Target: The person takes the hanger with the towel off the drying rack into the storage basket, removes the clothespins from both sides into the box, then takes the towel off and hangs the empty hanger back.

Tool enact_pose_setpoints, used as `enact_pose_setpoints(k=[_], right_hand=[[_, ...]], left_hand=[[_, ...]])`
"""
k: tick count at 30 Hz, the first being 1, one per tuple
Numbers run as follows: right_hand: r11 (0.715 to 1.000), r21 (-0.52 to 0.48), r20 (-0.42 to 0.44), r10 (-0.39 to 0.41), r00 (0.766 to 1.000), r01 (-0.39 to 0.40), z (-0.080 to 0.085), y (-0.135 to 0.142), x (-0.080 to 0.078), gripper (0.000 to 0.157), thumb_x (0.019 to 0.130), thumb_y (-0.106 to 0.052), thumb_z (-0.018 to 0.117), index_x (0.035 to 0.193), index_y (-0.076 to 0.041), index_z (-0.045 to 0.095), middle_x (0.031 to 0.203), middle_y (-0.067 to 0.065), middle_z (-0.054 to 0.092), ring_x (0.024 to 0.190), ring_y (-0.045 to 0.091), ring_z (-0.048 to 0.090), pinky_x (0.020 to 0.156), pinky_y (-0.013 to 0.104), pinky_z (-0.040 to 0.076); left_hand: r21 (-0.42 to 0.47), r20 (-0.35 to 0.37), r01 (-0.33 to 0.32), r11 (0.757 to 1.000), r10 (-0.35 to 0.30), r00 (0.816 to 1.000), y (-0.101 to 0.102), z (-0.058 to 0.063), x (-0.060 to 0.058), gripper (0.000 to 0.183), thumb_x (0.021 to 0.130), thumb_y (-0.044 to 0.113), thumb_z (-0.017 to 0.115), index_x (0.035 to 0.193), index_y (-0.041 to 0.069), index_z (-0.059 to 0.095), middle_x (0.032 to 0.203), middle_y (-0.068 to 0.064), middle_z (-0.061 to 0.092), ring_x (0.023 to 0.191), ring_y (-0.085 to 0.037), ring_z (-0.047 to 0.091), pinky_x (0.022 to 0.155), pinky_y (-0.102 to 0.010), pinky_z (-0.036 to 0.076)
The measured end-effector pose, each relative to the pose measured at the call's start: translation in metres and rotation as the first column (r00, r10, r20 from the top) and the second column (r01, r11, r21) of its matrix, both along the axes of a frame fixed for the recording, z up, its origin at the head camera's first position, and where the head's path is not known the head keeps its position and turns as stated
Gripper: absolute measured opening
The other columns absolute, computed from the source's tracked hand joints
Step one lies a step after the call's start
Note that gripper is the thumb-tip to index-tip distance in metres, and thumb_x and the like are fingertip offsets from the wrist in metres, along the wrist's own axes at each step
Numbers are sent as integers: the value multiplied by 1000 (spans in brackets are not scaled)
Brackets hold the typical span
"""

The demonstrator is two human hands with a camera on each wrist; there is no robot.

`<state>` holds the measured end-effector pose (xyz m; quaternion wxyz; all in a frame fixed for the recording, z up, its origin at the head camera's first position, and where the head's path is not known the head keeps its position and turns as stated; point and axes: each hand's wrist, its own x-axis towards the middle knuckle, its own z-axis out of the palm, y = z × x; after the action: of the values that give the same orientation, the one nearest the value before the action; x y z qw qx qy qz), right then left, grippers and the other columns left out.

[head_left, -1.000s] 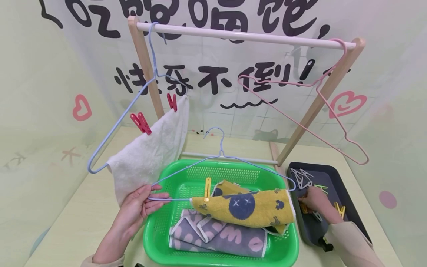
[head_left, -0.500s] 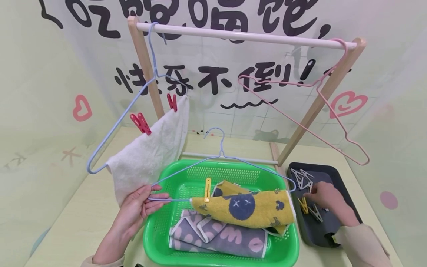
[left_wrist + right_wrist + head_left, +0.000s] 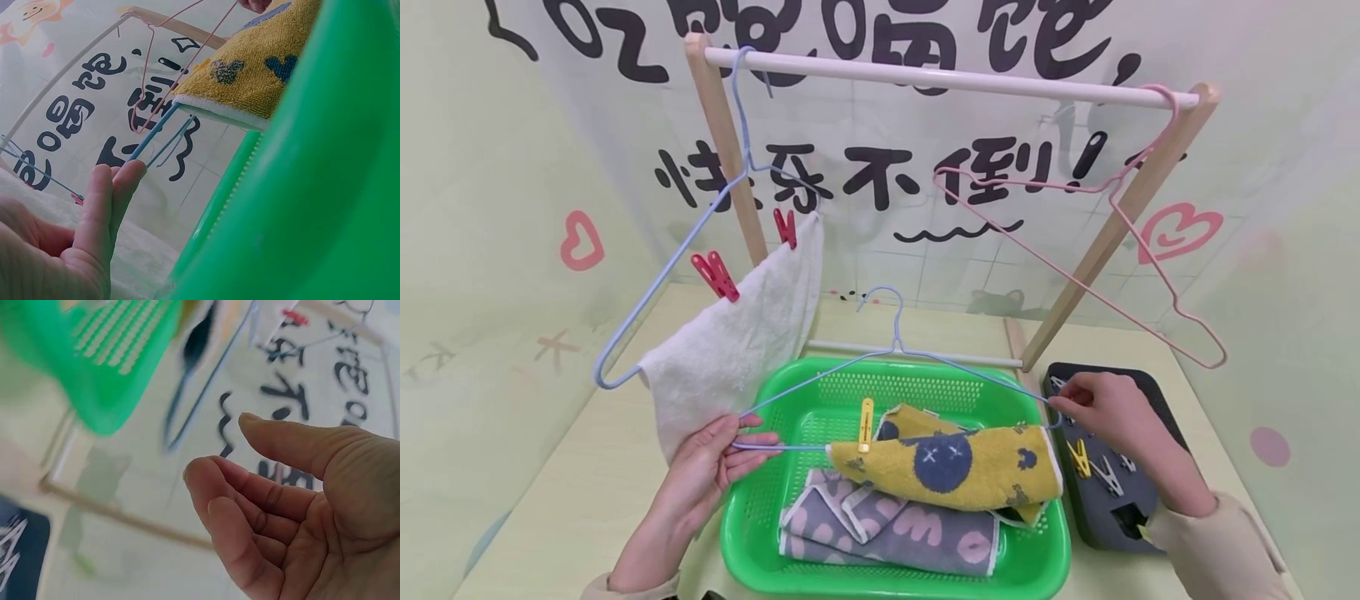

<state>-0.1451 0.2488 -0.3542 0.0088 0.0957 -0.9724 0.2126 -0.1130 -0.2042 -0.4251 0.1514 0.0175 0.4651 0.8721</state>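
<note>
My left hand (image 3: 718, 454) pinches the left end of a blue wire clothes hanger (image 3: 898, 340), its fingers stretched along the lower wire. A yellow towel (image 3: 943, 475) with dark blue patterns hangs folded over that hanger's lower bar. One yellow clothespin (image 3: 866, 427) clips the towel near its left edge. My right hand (image 3: 1108, 408) is at the hanger's right end, thumb apart from its loosely bent fingers. In the right wrist view, that hand (image 3: 281, 512) holds nothing. Below lies a folded purple-grey towel (image 3: 925, 537) in the green basket (image 3: 730, 517).
A wooden rack with a white rod (image 3: 955, 80) stands behind. It carries another blue hanger (image 3: 662, 287) with a white towel (image 3: 730, 358) clipped by red clothespins (image 3: 718, 277), and a pink hanger (image 3: 1123, 177). A black tray (image 3: 1138, 379) holds several clothespins at right.
My right hand has risen out of the black tray and moved left to the hanger's right end. The left hand, hanger and yellow towel have hardly moved.
</note>
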Motion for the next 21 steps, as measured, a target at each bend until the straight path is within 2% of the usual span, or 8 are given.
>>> enact_pose_setpoints(k=[5,9,16,21], right_hand=[[996,-39,-25,74,997,-75,10,-24,-4,11,85,-15,70,79,-8,66,67,-2,60,55,9,49,47,23,44],[989,-71,-31,128,991,-129,16,-46,-9,8,86,-12,68,80,-6,66,64,-3,58,53,9,48,46,23,43],[974,-115,-25,195,981,-196,18,-81,-14,9,86,-13,69,79,-8,67,65,-4,60,55,8,51,47,22,46],[950,-127,-14,284,959,-284,15,-114,-17,10,86,-16,69,81,-7,68,68,-4,63,57,5,53,51,20,48]], left_hand=[[-17,9,-11,1000,11,1000,0,0,0,26,103,18,40,101,6,63,91,-13,71,87,-22,69,77,-25,57],[11,-5,1,1000,-1,1000,-1,-1,0,27,103,18,39,101,5,63,92,-14,71,87,-23,69,78,-25,57],[26,-14,14,1000,-14,1000,-1,-1,-1,27,103,18,39,101,6,63,91,-13,71,87,-23,69,77,-25,57],[16,-10,10,1000,-10,1000,-1,0,-1,27,102,19,40,100,7,64,91,-12,71,86,-22,69,77,-24,57]])
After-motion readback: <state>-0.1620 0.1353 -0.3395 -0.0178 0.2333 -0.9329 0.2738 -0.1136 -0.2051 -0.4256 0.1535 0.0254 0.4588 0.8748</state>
